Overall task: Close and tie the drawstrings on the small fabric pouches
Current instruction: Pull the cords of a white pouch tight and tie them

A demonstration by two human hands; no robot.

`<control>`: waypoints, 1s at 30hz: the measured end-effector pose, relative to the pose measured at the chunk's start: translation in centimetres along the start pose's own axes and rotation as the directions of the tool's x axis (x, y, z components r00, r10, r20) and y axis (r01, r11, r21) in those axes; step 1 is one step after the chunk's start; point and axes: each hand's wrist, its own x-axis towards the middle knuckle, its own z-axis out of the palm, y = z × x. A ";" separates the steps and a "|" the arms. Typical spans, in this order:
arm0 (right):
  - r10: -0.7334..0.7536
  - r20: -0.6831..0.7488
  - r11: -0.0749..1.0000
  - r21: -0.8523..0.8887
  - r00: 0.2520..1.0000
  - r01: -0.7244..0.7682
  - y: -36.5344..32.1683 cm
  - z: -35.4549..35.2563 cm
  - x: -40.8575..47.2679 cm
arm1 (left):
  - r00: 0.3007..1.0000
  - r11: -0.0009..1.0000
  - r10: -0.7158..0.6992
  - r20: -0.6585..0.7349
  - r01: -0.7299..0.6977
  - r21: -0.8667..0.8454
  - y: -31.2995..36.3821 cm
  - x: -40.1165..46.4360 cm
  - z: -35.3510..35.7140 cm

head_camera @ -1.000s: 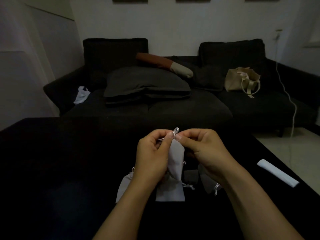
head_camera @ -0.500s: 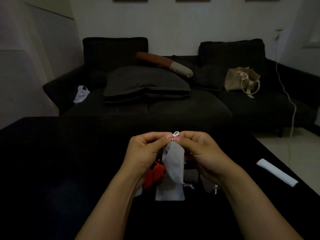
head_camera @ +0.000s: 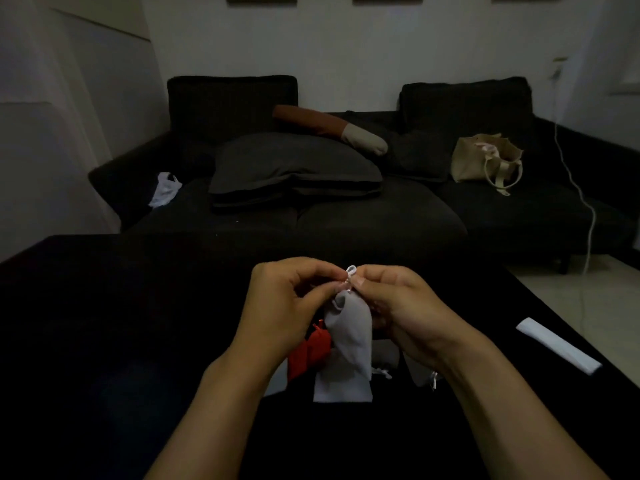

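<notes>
left hand (head_camera: pixel 287 306), right hand (head_camera: pixel 394 303) pinch cord (head_camera: pixel 350 270) at pouch (head_camera: pixel 349 327) 12 o'clock | risk: loop slips; knot loosens

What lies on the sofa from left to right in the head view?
White plastic bag → dark grey cushion → brown and cream bolster → beige tote bag. A white cable hangs past the sofa's right end.

Two hands (head_camera: pixel 346 306), three grey pouches (head_camera: pixel 351 327), one red pouch (head_camera: pixel 310 351), one white strip (head_camera: pixel 557 344)
</notes>
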 end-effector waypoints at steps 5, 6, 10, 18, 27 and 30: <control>0.056 -0.093 0.995 -0.083 0.994 -0.063 0.3 0.4 0.2 | 0.980 0.981 0.039 0.196 -0.075 0.179 -0.2 0.2 -0.2; 0.049 -0.110 0.994 -0.095 0.993 -0.059 0.4 0.4 0.1 | 0.972 0.975 0.020 0.235 -0.071 0.210 -0.1 0.2 -0.1; 0.057 -0.144 0.996 -0.053 0.988 -0.065 0.3 0.6 0.1 | 0.976 0.950 0.056 0.213 -0.117 0.291 0.2 0.3 0.2; 0.038 -0.190 0.996 -0.076 0.981 -0.053 0.3 0.6 0.1 | 0.981 0.958 0.022 0.194 -0.076 0.277 0.0 0.1 0.8; -0.079 -0.296 0.994 -0.097 0.952 0.053 -0.2 0.4 0.1 | 0.974 0.976 -0.211 0.085 0.214 -0.026 -0.2 0.1 1.9; -0.181 -0.363 0.983 -0.105 0.914 0.153 0.0 0.0 0.1 | 0.966 0.963 -0.255 0.046 0.258 -0.078 -0.3 0.1 1.7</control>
